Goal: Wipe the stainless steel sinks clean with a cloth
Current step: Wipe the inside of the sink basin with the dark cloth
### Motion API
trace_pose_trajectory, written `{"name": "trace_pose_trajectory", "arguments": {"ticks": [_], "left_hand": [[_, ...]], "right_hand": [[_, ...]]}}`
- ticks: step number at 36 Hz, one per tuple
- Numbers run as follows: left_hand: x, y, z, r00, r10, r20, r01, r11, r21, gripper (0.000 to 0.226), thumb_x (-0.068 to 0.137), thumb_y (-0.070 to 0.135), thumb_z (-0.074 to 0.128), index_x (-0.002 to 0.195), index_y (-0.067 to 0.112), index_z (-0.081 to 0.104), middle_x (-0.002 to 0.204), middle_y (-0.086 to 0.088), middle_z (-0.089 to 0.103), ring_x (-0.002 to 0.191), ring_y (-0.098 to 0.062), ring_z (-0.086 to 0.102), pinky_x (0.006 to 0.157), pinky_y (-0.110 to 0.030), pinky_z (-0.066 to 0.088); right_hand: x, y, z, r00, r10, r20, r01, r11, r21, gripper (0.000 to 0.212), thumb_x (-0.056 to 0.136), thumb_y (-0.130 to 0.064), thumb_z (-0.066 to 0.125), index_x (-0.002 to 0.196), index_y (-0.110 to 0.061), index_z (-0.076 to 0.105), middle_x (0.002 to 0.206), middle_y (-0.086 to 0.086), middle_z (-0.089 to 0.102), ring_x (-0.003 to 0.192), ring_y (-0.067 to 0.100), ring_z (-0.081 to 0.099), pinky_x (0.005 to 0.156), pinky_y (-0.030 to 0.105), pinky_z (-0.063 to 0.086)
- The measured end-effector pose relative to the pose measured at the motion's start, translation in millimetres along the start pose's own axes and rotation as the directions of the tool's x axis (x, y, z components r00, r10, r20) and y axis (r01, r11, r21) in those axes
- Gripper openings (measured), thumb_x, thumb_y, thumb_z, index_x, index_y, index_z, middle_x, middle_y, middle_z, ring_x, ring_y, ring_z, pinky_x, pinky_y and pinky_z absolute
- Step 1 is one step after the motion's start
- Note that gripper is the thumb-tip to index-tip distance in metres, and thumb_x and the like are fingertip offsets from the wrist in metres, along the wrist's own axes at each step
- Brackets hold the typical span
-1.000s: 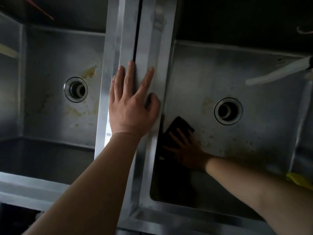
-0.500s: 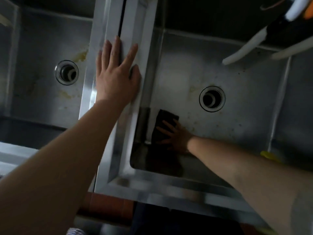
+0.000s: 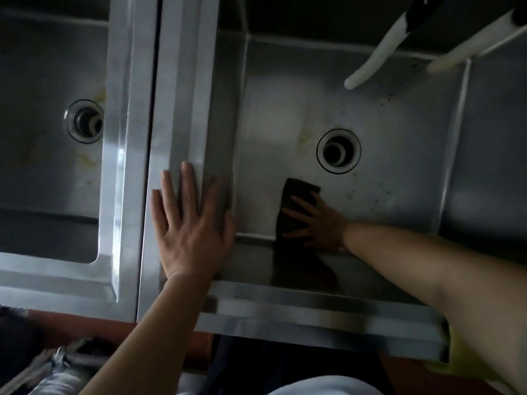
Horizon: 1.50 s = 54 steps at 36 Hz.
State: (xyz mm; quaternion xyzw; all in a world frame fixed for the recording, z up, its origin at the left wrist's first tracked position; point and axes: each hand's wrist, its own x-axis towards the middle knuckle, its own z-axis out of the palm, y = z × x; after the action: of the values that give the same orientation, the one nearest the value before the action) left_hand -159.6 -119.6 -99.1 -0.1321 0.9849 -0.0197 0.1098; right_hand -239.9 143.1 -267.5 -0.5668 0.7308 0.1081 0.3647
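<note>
Two stainless steel sinks stand side by side. In the right sink (image 3: 399,195), my right hand (image 3: 319,220) presses a dark cloth (image 3: 296,192) flat on the bottom with spread fingers, near the front wall and just below the drain (image 3: 338,151). My left hand (image 3: 191,220) rests flat, fingers straight, on the steel rim (image 3: 182,109) between the basins. The left sink (image 3: 42,155) shows yellowish stains around its drain (image 3: 84,121). Small dark specks dot the right sink's bottom to the right of the cloth.
Two white spouts (image 3: 373,55) hang over the right sink's back right corner. A narrow dark gap (image 3: 154,109) runs between the two sink units. Something yellow (image 3: 462,354) sits by my right arm at the front edge. Red-brown floor (image 3: 114,329) shows below the sinks.
The view has tilted down and moved closer. My right hand has slid the cloth rightward, away from the sink's left wall toward the drain. My left hand has moved nearer the front on the rim.
</note>
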Motion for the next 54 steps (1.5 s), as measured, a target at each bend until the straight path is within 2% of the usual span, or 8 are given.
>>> {"name": "trace_pose_trajectory", "arguments": {"ticks": [4,7,10,19,23,29,38,54], "left_hand": [[1,1,-1,1.0,-0.008,0.02,0.007,1.0,0.013,0.064,0.09,0.054,0.046,0.149,0.032,0.038,0.166,-0.008,-0.006,0.151,-0.034,-0.016,0.121,-0.05,-0.009],[0,1,-1,0.999,-0.023,0.024,0.023,0.999,0.036,0.063,0.089,0.053,0.045,0.147,0.03,0.043,0.166,-0.009,-0.006,0.151,-0.034,-0.016,0.121,-0.049,-0.01],[1,0,-2,1.0,-0.017,0.021,0.016,0.999,0.046,0.06,0.089,0.053,0.046,0.144,0.03,0.049,0.166,-0.009,-0.005,0.151,-0.035,-0.015,0.121,-0.048,-0.012],[3,1,-5,0.998,-0.013,0.053,0.012,1.0,0.023,0.056,0.084,0.054,0.051,0.135,0.029,0.053,0.166,-0.007,-0.008,0.15,-0.035,-0.019,0.119,-0.046,-0.018],[3,2,-8,0.998,-0.022,0.052,0.021,1.0,0.003,0.059,0.084,0.051,0.054,0.137,0.025,0.053,0.167,-0.01,-0.001,0.15,-0.035,-0.016,0.119,-0.048,-0.015],[3,5,-13,0.997,-0.034,0.064,0.036,0.999,-0.026,0.055,0.085,0.047,0.054,0.136,0.026,0.057,0.166,-0.012,0.004,0.149,-0.034,-0.015,0.12,-0.05,-0.011],[2,1,-6,0.998,-0.028,0.054,0.029,0.999,-0.028,0.059,0.088,0.048,0.051,0.144,0.03,0.048,0.166,-0.01,0.001,0.151,-0.036,-0.012,0.12,-0.054,-0.005],[1,5,-13,0.998,-0.046,0.053,0.049,0.997,-0.058,0.058,0.089,0.043,0.054,0.144,0.027,0.049,0.166,-0.012,0.008,0.151,-0.038,-0.006,0.12,-0.055,-0.002]], "right_hand": [[52,-18,-36,0.997,-0.06,-0.043,0.057,0.996,-0.069,0.059,0.095,-0.063,0.04,0.148,-0.06,0.014,0.166,-0.004,-0.013,0.148,0.038,-0.021,0.112,0.07,-0.011],[72,-14,-52,0.975,0.125,-0.182,-0.173,0.944,-0.28,0.054,0.091,-0.075,0.027,0.143,-0.068,0.013,0.162,-0.025,0.0,0.151,0.017,-0.019,0.114,0.062,-0.013],[81,21,-64,0.986,0.058,-0.158,-0.057,0.998,0.013,0.062,0.092,-0.07,0.038,0.149,-0.058,0.017,0.167,-0.008,-0.002,0.152,0.03,-0.011,0.118,0.062,-0.006],[48,142,-75,0.81,0.587,-0.011,-0.541,0.753,0.374,0.067,0.089,-0.076,0.025,0.148,-0.06,-0.001,0.165,-0.001,-0.018,0.147,0.039,-0.024,0.112,0.07,-0.006],[49,91,-68,0.879,0.469,-0.086,-0.425,0.852,0.305,0.06,0.096,-0.067,0.028,0.152,-0.053,0.01,0.166,0.008,-0.009,0.148,0.046,-0.016,0.114,0.069,-0.002],[32,-15,-31,0.991,-0.056,-0.12,0.068,0.993,0.097,0.049,0.103,-0.053,0.03,0.151,-0.049,0.024,0.166,0.004,-0.003,0.148,0.045,-0.013,0.116,0.066,-0.008],[56,-53,-47,0.991,0.115,-0.067,-0.094,0.961,0.26,0.055,0.101,-0.049,0.039,0.152,-0.05,0.018,0.167,-0.002,-0.006,0.151,0.033,-0.014,0.118,0.061,-0.007],[8,5,-20,0.999,-0.032,0.035,0.03,0.999,0.03,0.05,0.103,-0.048,0.033,0.15,-0.055,0.018,0.165,-0.006,-0.012,0.15,0.036,-0.018,0.114,0.061,-0.017]]}}
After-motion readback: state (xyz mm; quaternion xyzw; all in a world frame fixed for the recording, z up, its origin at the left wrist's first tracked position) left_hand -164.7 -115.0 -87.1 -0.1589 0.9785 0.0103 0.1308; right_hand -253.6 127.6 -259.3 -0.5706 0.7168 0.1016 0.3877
